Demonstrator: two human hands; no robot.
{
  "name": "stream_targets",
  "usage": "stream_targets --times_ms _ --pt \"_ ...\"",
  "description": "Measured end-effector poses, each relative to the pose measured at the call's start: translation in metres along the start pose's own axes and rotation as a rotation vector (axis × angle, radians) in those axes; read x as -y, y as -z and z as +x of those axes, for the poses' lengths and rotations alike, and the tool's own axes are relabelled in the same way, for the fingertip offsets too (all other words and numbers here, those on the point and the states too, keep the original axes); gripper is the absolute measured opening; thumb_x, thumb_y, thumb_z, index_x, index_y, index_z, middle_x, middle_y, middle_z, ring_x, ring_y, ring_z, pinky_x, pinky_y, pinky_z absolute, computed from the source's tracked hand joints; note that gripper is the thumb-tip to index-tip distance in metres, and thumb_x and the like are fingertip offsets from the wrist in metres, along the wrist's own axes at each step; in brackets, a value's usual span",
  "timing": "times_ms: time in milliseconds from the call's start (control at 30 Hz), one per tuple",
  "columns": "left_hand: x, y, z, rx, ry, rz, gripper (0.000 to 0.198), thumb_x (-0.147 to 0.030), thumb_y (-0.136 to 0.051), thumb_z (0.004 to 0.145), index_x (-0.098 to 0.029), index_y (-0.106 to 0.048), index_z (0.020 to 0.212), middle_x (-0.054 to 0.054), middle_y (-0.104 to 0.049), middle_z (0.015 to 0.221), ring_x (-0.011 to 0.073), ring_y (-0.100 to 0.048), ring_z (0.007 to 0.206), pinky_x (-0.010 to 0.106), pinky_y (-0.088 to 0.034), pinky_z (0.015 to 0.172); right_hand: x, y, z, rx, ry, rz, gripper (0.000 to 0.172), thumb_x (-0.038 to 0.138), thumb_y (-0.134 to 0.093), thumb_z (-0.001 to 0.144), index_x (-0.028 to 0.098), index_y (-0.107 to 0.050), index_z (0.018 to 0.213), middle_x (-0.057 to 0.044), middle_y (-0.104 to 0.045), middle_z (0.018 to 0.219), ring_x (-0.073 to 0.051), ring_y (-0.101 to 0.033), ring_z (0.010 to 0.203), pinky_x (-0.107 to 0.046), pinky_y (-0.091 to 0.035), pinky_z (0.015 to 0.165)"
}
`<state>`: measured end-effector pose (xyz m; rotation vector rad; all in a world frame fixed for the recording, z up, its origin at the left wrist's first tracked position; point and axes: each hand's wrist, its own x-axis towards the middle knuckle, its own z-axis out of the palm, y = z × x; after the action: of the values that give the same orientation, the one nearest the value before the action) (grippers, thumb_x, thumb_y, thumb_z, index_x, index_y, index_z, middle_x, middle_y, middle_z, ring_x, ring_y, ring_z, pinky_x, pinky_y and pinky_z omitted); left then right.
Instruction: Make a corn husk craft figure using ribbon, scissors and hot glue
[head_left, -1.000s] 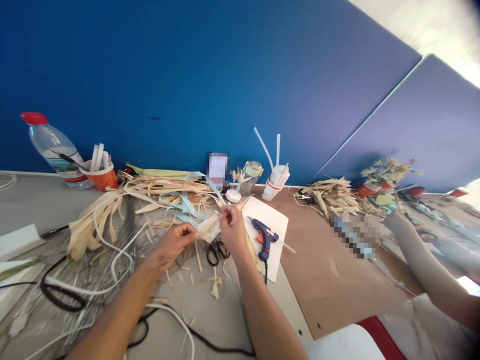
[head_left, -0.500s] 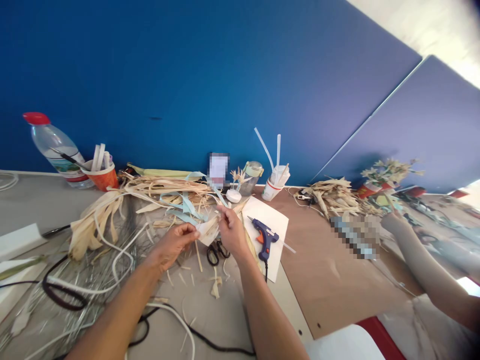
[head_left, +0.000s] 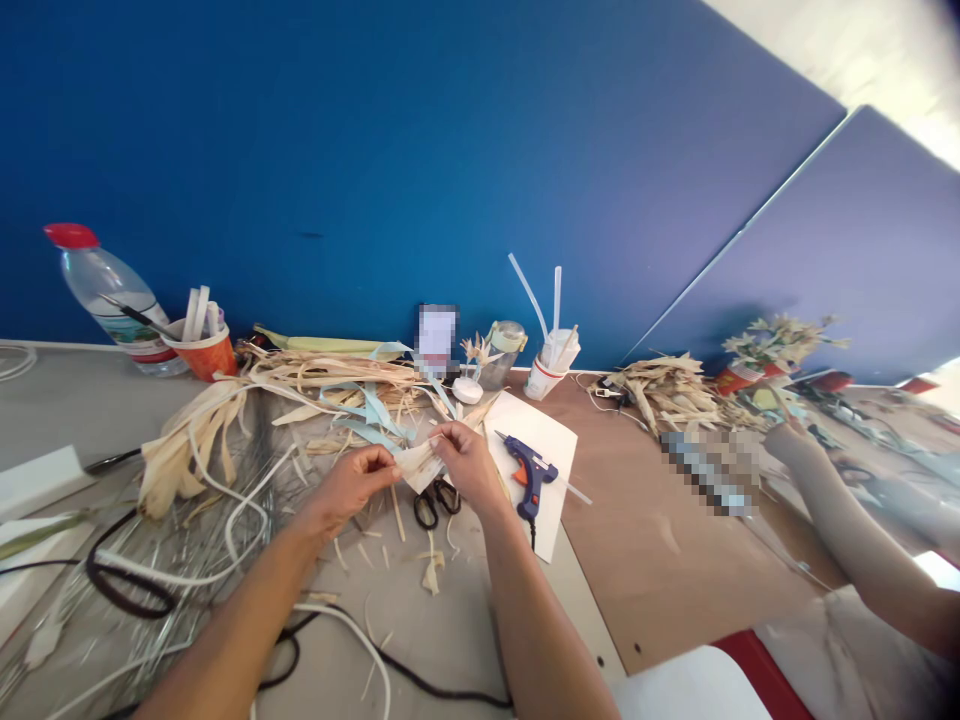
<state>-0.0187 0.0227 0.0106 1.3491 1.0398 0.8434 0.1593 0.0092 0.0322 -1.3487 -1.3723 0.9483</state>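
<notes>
Both my hands meet above the grey table, pinching one pale piece of dried corn husk [head_left: 417,463]. My left hand [head_left: 352,484] grips its left end with closed fingers. My right hand [head_left: 468,462] pinches its right, upper end. Black-handled scissors [head_left: 433,502] lie on the table just under the husk. A blue and orange glue gun [head_left: 529,473] rests on a white sheet of paper [head_left: 553,436] right of my right hand.
A heap of husk strips [head_left: 247,405] and cables [head_left: 187,575] spreads to the left. A water bottle [head_left: 105,295], an orange cup [head_left: 201,352] and a white cup with glue sticks [head_left: 549,368] stand along the blue wall. Another person's arm [head_left: 847,535] reaches over a brown board [head_left: 675,560] on the right.
My right hand has come down and slightly right along the husk, from its raised tip toward my left hand. The left hand stayed in place.
</notes>
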Motion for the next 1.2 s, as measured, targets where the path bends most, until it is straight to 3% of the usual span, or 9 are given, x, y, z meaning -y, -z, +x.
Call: stream_targets --times_ms 233,867,1200 --pt "-0.001 0.005 -0.004 0.171 0.088 -0.046 0.031 -0.043 -0.071 0.063 -0.017 -0.053 0.061 -0.006 -0.044 0.056 0.0103 -0.034 0.053 0.024 -0.024 0.052 -0.006 0.003 0.002 0.07 0.042 0.029 0.013 0.026 -0.051 0.073 0.018 -0.06 0.077 0.002 -0.052 0.066 -0.012 -0.045 0.06 -0.024 -0.035 0.057" --pt "0.0 0.011 -0.005 0.312 0.048 0.057 0.029 -0.044 -0.069 0.065 -0.018 -0.057 0.063 -0.003 -0.051 0.06 0.0128 -0.042 0.059 0.024 -0.032 0.057 -0.005 0.006 0.0 0.114 0.065 0.044 0.014 0.024 -0.052 0.075 0.017 -0.062 0.079 0.003 -0.05 0.063 -0.011 -0.044 0.059 -0.022 -0.035 0.056" --pt "0.003 0.013 -0.005 0.358 0.092 0.038 0.033 -0.047 -0.069 0.065 -0.018 -0.053 0.062 -0.004 -0.044 0.059 0.0118 -0.035 0.057 0.024 -0.026 0.054 0.0 0.005 -0.002 0.17 0.056 0.105 0.013 0.024 -0.053 0.075 0.018 -0.064 0.079 0.003 -0.05 0.063 -0.011 -0.044 0.058 -0.02 -0.035 0.052"
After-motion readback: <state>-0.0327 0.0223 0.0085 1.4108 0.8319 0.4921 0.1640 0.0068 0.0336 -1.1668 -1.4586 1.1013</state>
